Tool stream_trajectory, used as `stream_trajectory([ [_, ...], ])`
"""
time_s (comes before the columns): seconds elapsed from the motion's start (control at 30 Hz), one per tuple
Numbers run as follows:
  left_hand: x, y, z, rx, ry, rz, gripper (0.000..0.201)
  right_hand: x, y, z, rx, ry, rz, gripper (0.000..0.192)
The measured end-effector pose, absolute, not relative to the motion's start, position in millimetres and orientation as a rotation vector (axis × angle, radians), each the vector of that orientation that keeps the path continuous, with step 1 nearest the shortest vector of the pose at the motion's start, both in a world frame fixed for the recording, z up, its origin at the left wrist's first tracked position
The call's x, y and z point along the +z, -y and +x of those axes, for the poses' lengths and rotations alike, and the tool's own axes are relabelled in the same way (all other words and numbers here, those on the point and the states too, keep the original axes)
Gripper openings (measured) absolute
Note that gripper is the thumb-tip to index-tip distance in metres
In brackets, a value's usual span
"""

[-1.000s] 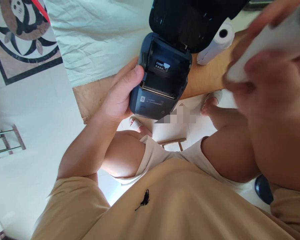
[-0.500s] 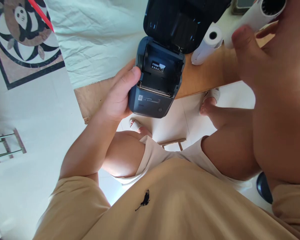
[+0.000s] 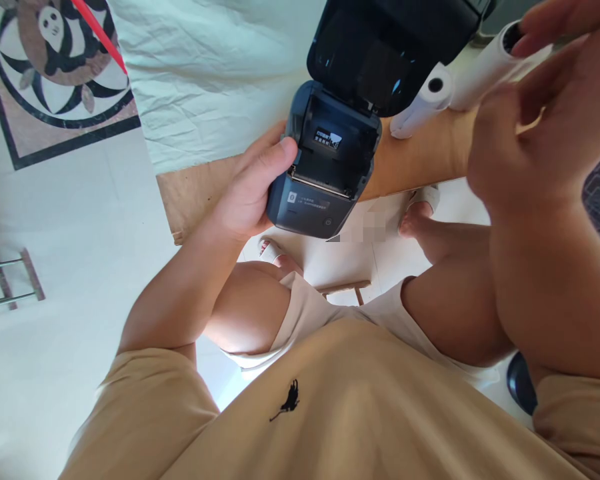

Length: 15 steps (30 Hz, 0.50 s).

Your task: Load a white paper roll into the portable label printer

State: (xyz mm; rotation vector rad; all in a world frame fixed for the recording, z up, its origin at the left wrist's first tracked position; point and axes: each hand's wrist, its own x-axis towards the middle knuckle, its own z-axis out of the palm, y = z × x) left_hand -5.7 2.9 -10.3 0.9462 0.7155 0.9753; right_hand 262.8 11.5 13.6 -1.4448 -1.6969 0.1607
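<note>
My left hand (image 3: 253,177) grips a dark portable label printer (image 3: 310,203) from its left side, thumb on the edge. Its black lid (image 3: 380,57) is swung up, and the bay inside holds no roll, with a small printed label at the back. My right hand (image 3: 545,120) is at the upper right, its fingers bent at the top of a tall white paper roll (image 3: 480,73), one fingertip at the dark core. The hand hides part of that roll. A shorter white paper roll (image 3: 417,107) stands beside it on the table, close to the printer's lid.
The wooden table (image 3: 420,157) is partly covered by a pale green cloth (image 3: 210,87). A red strip (image 3: 100,35) crosses the panda floor design (image 3: 50,60) at upper left. A metal-legged stool (image 3: 10,280) is at the left. My legs are below the table edge.
My right hand has shifted from around the side of the tall roll to its top end. That roll now sits further left. The printer has moved slightly right in view.
</note>
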Motion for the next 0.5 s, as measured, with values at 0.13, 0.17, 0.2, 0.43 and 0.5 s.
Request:
stream_trajectory([
  [0.13, -10.8, -2.4, -5.6, 1.021, -0.649, 0.938, 0.037, 10.4, -2.9, 242.9, 0.003, 2.024, -1.226, 0.048],
  [0.17, -10.8, -2.2, -5.5, 1.031, -0.629, 0.930, 0.036, 8.5, -3.8, 237.9, 0.016, 2.055, -1.284, 0.050],
  [0.2, -10.8, -2.0, -5.3, 1.033, -0.611, 0.925, 0.035, 6.3, -5.7, 233.4, 0.026, 2.071, -1.371, 0.053],
  [0.43, -10.1, -1.5, -4.2, 1.028, -0.666, 0.898, 0.036, -3.6, -13.5, 224.4, 0.056, 2.047, -1.535, 0.044],
  [0.5, -9.5, -1.4, -3.3, 1.032, -0.688, 0.917, 0.037, -3.8, -9.8, 226.3, 0.108, 2.100, -1.394, 0.043],
])
